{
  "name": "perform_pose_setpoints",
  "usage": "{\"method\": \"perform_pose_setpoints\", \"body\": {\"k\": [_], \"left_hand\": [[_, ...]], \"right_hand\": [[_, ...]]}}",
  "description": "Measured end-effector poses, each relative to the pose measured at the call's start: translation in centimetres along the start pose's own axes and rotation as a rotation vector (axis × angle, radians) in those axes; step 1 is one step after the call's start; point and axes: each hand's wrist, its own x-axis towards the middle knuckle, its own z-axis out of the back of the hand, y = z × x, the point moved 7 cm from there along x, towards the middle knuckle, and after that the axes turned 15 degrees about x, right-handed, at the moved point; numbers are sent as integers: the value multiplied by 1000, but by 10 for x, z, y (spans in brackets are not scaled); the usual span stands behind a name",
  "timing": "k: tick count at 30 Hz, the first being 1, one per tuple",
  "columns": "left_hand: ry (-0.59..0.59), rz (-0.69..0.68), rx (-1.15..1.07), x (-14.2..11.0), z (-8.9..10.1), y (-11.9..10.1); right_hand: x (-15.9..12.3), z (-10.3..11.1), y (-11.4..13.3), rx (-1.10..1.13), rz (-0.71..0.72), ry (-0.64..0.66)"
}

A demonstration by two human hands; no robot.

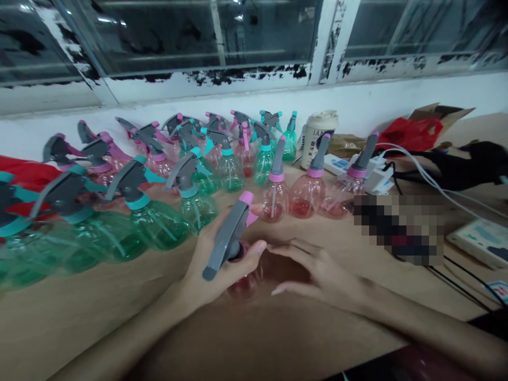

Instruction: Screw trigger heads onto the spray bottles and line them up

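One bottle (233, 237) in left hand (212, 259), green bottles (157, 225) part-filled

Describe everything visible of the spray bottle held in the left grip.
The spray bottle looks plastic: a gray head with a pink nozzle and pink trigger above a translucent pinkish body. It is roughly upright, nozzle facing away from the camera. The left grip wraps around it below the head, partly hiding the body; whether it touches the table is unclear.

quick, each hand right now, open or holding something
Left hand: closed around a clear pink plastic spray bottle with grey-and-pink head.
Right hand: open, fingers curved, holding nothing.
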Motion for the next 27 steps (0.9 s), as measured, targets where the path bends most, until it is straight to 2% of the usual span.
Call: {"method": "perform_pose_setpoints", "body": {"k": [5,10,15,18,24,27], "left_hand": [[45,25,-2,-6,-6,4],[37,53,35,-8,-4,6],[17,21,95,-12,0,7],[4,9,107,-19,1,14],[-86,168,63,-44,5,44],[-92,181,83,-57,2,50]], "right_hand": [[13,-11,34,58,37,-113],[24,-17,47,22,67,-183],[27,-18,47,-68,129,-234],[31,-14,44,-139,108,-269],[49,-7,37,-407,77,-309],[63,-4,33,-543,52,-316]]}}
